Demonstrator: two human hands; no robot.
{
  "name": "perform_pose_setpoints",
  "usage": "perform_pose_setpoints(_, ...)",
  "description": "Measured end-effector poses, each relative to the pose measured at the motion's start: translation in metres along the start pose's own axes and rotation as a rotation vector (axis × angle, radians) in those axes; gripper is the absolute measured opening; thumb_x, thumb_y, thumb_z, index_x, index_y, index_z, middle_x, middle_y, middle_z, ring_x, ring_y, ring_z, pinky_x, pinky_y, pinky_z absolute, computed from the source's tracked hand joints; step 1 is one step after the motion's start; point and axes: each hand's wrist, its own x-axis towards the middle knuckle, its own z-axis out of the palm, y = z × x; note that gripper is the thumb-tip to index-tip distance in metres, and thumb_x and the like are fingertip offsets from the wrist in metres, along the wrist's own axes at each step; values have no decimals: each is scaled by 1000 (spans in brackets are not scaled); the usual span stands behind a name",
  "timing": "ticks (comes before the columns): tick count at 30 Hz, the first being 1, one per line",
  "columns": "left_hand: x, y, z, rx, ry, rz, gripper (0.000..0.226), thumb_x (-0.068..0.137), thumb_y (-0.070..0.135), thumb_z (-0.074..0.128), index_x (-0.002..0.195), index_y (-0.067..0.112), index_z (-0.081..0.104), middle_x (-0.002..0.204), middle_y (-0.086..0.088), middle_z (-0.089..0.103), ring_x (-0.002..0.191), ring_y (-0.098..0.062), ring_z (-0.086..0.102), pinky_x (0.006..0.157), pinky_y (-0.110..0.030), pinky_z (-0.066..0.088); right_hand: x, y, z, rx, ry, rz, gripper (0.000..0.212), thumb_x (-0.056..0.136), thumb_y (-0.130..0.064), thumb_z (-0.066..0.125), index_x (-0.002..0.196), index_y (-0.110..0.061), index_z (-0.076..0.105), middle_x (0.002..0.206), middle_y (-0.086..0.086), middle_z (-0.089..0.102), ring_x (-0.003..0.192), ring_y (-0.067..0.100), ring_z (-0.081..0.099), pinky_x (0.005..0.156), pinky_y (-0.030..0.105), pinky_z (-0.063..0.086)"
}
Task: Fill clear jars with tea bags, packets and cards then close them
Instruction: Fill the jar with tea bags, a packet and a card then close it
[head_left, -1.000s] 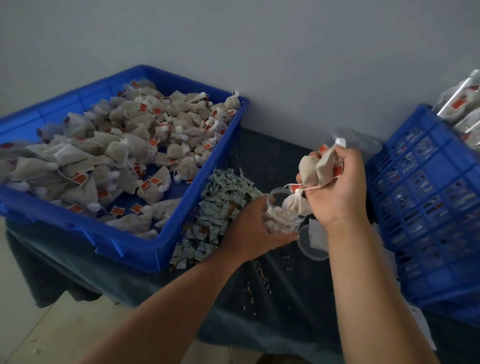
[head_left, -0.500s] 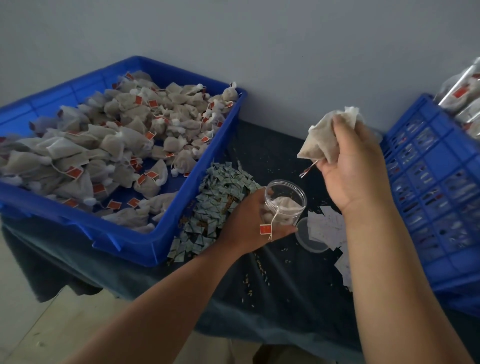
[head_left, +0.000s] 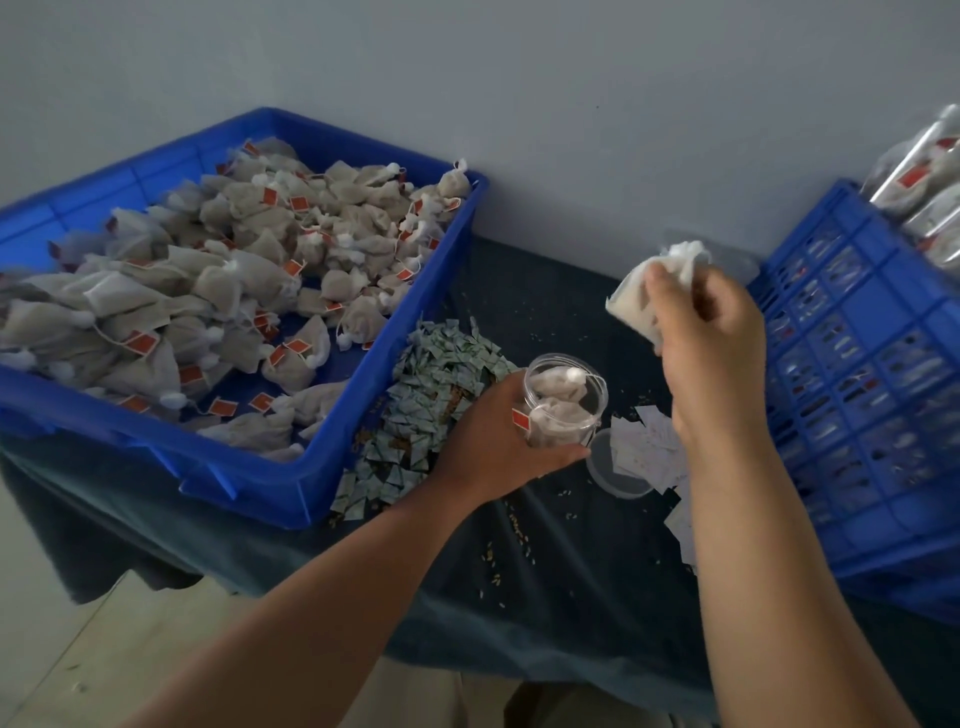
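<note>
- Clear plastic jar (head_left: 563, 402), right of centre over the dark cloth (head_left: 545, 571), gripped by the left hand (head_left: 498, 441). The fingers curl round its left and near side, and the thumb lies along the near wall.
- The jar is close to upright, long axis vertical and open mouth facing up. Whether its base touches the cloth cannot be told.
- Two tea bags lie inside it, and a red tag (head_left: 521, 419) on a string hangs over the rim down the left wall.
- The right hand (head_left: 711, 353) is raised to the right of the jar and farther back, well apart from it. Its fingers are curled and pinch a pale tea bag (head_left: 639, 296).
- The held bag's long axis slants, with the gathered white top to the far right and a blunt corner to the near left, towards the jar.
- A blue tray (head_left: 260, 467) on the left holds a heap of loose tea bags (head_left: 208, 291) with red tags.
- A pile of small greenish packets (head_left: 431, 410) lies between the tray and the jar, just beside the left hand.
- A clear lid (head_left: 613, 467) lies flat on the cloth just right of the jar, touching scattered white cards (head_left: 644, 447).
- A blue crate (head_left: 857, 389) stands at the right edge.
</note>
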Motion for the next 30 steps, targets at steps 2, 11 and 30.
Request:
perform_pose_setpoints(2, 0, 2, 0, -12, 0, 3, 69, 66, 56, 98, 123, 59, 59, 121, 31, 70, 111, 10, 68, 86, -11, 56, -1, 5, -8, -149, -79, -26, 28, 94, -52, 72, 86, -26, 73, 75, -14, 69, 70, 1, 60, 68, 33, 52)
perform_pose_setpoints(11, -2, 1, 0, -11, -1, -16, 70, 66, 60, 96, 124, 58, 58, 118, 29, 71, 107, 7, 70, 85, -21, 60, -16, 20, -3, -438, -364, -36, 24, 107, -45, 62, 100, -32, 80, 87, -20, 77, 86, -6, 71, 75, 25, 58)
perform_pose_setpoints(30, -2, 1, -1, 11, -16, 7, 62, 67, 62, 94, 117, 59, 57, 115, 31, 70, 99, 8, 71, 73, -8, 54, 9, -17, 24, -723, -1029, 23, 20, 100, -17, 73, 97, -35, 68, 88, -10, 80, 74, 4, 78, 76, 31, 62)
